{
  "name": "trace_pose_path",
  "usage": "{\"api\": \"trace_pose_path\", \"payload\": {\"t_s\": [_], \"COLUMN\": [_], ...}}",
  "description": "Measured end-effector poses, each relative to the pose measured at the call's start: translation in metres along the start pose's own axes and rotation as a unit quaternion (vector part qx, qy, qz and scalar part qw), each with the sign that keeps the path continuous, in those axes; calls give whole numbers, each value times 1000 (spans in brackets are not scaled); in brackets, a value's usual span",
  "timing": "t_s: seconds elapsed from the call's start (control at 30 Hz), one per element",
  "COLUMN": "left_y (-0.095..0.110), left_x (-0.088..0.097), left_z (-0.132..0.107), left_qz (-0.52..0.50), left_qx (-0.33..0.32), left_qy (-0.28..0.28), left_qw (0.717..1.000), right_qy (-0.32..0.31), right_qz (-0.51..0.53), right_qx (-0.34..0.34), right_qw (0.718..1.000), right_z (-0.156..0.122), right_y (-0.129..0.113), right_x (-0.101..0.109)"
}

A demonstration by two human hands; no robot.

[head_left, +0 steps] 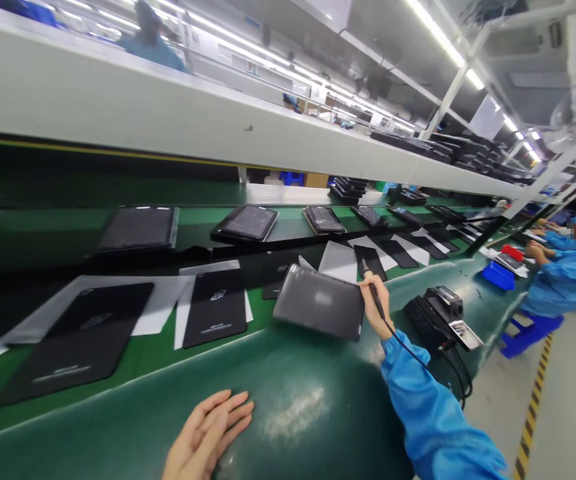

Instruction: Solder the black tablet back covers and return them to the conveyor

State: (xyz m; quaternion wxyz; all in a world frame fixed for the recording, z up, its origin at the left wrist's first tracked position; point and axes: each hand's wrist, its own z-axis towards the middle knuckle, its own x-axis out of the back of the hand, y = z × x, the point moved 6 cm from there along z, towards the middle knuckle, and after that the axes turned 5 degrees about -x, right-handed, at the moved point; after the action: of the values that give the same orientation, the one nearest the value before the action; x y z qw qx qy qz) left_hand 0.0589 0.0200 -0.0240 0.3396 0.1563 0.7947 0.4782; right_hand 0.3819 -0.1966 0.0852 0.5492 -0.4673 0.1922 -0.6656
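My right hand (377, 303) is closed around a soldering iron (379, 301), its tip pointing up and away and its cord running back along the blue sleeve. The fingertips of that hand also meet the right edge of a dark tablet (318, 303), which is tilted and slightly blurred at the bench edge. Whether they pinch the tablet is hard to see. Low in the view, my left hand (213, 430) is open over the green bench (278, 380), fingers extended and holding nothing.
Black back panels (215, 307) on white sheets line the green belt, with more tablets (245, 221) behind them. A soldering station (438, 313) stands to the right, beyond it a blue tray (498, 275). A co-worker in blue (568, 273) sits at far right. A white shelf beam (168, 113) crosses above.
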Motion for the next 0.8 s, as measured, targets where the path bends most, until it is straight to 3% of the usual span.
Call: {"api": "trace_pose_path", "payload": {"t_s": [0.13, 0.23, 0.43, 0.6, 0.7, 0.8], "left_y": [-6, -11, -11, -14, -13, -12], "left_x": [2, 2, -8, -11, -12, -12], "left_z": [-2, -2, -6, -10, -12, -14], "left_qz": [-30, -24, -55, -73, -77, -76], "left_qx": [1, -1, -18, -27, -33, -33], "left_qy": [8, 2, -16, -19, -18, -13], "left_qw": [1000, 1000, 998, 997, 996, 996], "right_qy": [-156, -218, -198, -242, -247, -272], "right_qz": [66, 87, 110, 266, 296, 276], "right_qx": [23, 43, 66, -16, -51, -16], "right_qw": [985, 971, 972, 933, 921, 922], "right_z": [-60, -86, -89, -115, -133, -142], "right_y": [-28, -40, -46, -64, -70, -73], "right_x": [-41, -63, -68, -76, -79, -81]}}
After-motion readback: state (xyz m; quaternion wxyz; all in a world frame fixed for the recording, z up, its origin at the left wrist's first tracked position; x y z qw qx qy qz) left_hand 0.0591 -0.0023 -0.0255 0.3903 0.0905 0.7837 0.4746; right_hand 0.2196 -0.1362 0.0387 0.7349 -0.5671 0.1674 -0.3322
